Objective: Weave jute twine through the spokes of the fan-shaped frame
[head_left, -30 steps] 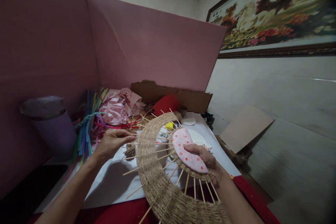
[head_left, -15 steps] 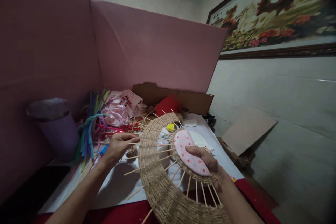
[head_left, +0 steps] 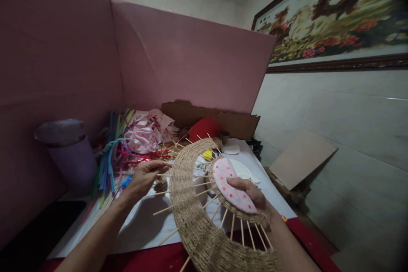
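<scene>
My left fingers (head_left: 157, 164) have crept up to pinch apparently another stick (head_left: 168, 164), so work seems advancing at ten o'clock on the woven piece (head_left: 188, 210), six o'clock in view, my right fingers (head_left: 237, 182) clamping its dotted pad (head_left: 231, 193).

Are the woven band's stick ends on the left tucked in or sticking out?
Sticking out: bare tips of the sticks project past the outer edge of the woven band.

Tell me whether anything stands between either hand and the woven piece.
Nothing visible does. The right hand grips the woven piece at its spotted pink cloth, thumb on top, and the left hand appears to pinch a stick at its outer edge.
</scene>
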Demonstrator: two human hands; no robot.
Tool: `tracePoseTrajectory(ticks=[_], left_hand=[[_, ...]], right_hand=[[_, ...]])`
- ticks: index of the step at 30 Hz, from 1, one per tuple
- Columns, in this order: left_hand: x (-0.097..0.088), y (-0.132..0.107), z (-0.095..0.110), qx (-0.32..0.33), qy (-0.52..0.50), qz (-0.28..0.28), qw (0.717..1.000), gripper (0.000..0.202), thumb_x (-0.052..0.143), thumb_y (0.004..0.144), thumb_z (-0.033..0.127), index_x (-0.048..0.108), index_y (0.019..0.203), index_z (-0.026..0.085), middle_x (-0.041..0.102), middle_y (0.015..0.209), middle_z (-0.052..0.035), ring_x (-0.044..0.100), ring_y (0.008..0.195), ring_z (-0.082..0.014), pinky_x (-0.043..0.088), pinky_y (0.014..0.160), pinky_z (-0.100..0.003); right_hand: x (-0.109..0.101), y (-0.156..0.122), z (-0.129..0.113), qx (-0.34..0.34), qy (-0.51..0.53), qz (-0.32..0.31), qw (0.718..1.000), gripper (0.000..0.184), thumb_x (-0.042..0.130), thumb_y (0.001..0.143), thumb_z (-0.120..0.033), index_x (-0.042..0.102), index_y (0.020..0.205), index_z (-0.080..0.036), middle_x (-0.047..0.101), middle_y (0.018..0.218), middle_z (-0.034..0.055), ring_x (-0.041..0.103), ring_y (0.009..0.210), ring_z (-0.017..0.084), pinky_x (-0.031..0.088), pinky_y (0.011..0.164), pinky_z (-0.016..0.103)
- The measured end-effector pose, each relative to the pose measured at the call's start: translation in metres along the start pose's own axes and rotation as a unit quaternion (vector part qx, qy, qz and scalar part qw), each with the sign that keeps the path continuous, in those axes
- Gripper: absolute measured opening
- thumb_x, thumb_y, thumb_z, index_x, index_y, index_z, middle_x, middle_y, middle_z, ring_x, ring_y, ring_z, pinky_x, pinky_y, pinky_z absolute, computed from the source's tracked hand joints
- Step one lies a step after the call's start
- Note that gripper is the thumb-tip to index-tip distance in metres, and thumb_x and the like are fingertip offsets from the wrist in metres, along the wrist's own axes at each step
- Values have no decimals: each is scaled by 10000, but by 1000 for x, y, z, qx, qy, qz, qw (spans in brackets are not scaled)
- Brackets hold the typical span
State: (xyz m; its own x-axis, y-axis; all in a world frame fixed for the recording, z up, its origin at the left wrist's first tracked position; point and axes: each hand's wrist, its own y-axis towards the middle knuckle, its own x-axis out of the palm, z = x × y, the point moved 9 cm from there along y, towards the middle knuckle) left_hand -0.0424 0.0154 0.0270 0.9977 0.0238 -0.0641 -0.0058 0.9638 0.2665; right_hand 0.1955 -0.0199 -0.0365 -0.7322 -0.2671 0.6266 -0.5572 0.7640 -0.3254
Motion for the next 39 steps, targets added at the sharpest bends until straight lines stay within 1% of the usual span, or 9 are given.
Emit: tracePoseTrajectory(ticks=[4, 8, 13, 20, 25, 28, 33, 36, 39], left_hand=[[-1, 1, 5, 21, 7, 3, 1000, 153, 651, 557, 253, 699, 660, 150, 630, 540, -18, 507, 487, -103, 390, 450, -208], [-5, 4, 5, 33, 34, 3, 999, 168, 664, 535, 279, 693, 632, 145, 641, 549, -30, 493, 454, -97, 390, 434, -207], [-15, 5, 5, 73, 88, 13, 993, 174, 663, 597, 308, 680, 645, 142, 660, 634, -45, 561, 596, -136, 432, 556, -230], [-24, 1, 17, 135, 265, 50, 954, 199, 630, 643, 358, 659, 607, 164, 580, 507, 11, 485, 477, -96, 344, 447, -187], [-24, -1, 20, 160, 280, 49, 945, 179, 622, 662, 348, 653, 662, 172, 617, 567, -2, 526, 523, -107, 375, 483, -185], [-24, 2, 17, 132, 223, 34, 965, 170, 643, 635, 339, 654, 650, 170, 627, 577, -8, 540, 540, -118, 395, 495, -191], [-17, 4, 10, 34, 92, 3, 995, 159, 683, 560, 308, 657, 561, 151, 607, 527, -12, 515, 509, -114, 393, 475, -205], [-14, 3, 2, -24, 28, 9, 999, 156, 703, 527, 289, 658, 546, 141, 559, 458, 8, 437, 426, -74, 317, 397, -181], [-5, 0, -14, -79, -35, -1, 996, 174, 719, 504, 287, 644, 536, 134, 444, 349, 53, 322, 337, -37, 218, 347, -166]], right_hand=[[-7, 0, -1, -6, -12, 25, 1000, 311, 427, 779, -212, 571, 954, 0, 671, 639, 126, 645, 581, 174, 513, 570, 253], [-15, 1, -6, -45, -54, 36, 997, 257, 503, 742, -184, 580, 935, -33, 671, 629, 92, 642, 571, 168, 503, 538, 236], [-17, 3, 4, -4, -65, 13, 998, 222, 513, 735, -215, 596, 838, -37, 670, 645, 114, 630, 532, 157, 482, 484, 220], [-18, 4, -1, -21, -116, 32, 993, 201, 564, 698, -206, 614, 782, -31, 660, 609, 103, 606, 493, 137, 436, 446, 193], [-7, 5, -2, -30, -129, -7, 991, 268, 586, 661, -192, 609, 873, -30, 663, 650, 106, 603, 505, 141, 430, 448, 197], [-3, 2, -1, -21, -133, -18, 991, 327, 604, 627, -170, 596, 933, -53, 665, 681, 93, 605, 521, 146, 434, 448, 202], [-1, -3, -3, -36, -124, -27, 991, 296, 585, 628, -163, 601, 897, -40, 644, 590, 76, 571, 444, 119, 408, 399, 173], [1, -5, -4, -51, -100, -37, 993, 355, 570, 639, -177, 578, 974, -59, 664, 673, 102, 615, 535, 154, 457, 460, 204], [3, -7, -3, -54, -92, -33, 994, 384, 566, 652, -187, 560, 1013, -55, 670, 693, 115, 620, 523, 156, 461, 443, 199]])
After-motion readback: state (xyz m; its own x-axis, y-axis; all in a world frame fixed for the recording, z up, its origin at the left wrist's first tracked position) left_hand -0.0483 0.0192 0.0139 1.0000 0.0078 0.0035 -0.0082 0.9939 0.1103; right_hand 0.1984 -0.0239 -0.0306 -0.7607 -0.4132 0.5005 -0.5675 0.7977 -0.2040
